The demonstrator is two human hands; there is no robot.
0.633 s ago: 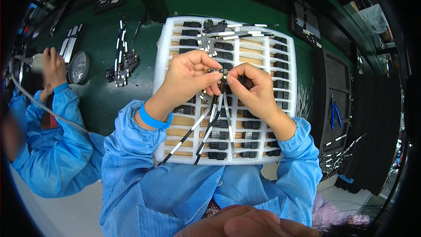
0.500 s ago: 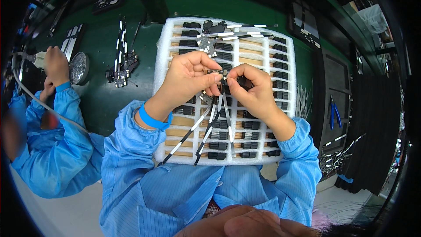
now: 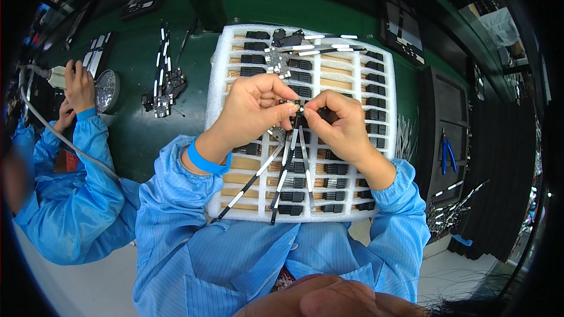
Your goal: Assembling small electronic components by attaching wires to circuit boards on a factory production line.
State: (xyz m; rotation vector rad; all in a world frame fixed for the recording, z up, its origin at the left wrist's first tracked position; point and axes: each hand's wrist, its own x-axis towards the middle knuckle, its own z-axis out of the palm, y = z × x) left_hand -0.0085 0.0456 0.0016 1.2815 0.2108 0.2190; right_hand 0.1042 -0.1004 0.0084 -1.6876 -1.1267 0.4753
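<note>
Over the foam tray, my left hand (image 3: 252, 110) pinches a small dark circuit board (image 3: 300, 105) between thumb and fingers. My right hand (image 3: 342, 122) is closed at the board's right end, thumb and forefinger meeting on its edge; the exact spot they grip is partly hidden. Several black-and-white banded cables (image 3: 284, 173) hang from below the board toward me. Another grey board (image 3: 276, 134) shows just under my left fingers. The white foam tray (image 3: 215, 91) beneath has rows of slots holding black connector pieces (image 3: 291, 209).
More boards with banded cables lie on the tray's far end (image 3: 282, 53) and on the green table (image 3: 164, 94) at left. Blue-handled pliers (image 3: 449, 155) rest in a dark tray (image 3: 437, 82) at right. At left, a co-worker's hand (image 3: 79, 88) is beside a round lamp (image 3: 106, 91).
The hanging cables have shifted slightly, the middle one swinging right. My fingers keep nearly the same place at the board. The co-worker's hand has lifted its fingers a little.
</note>
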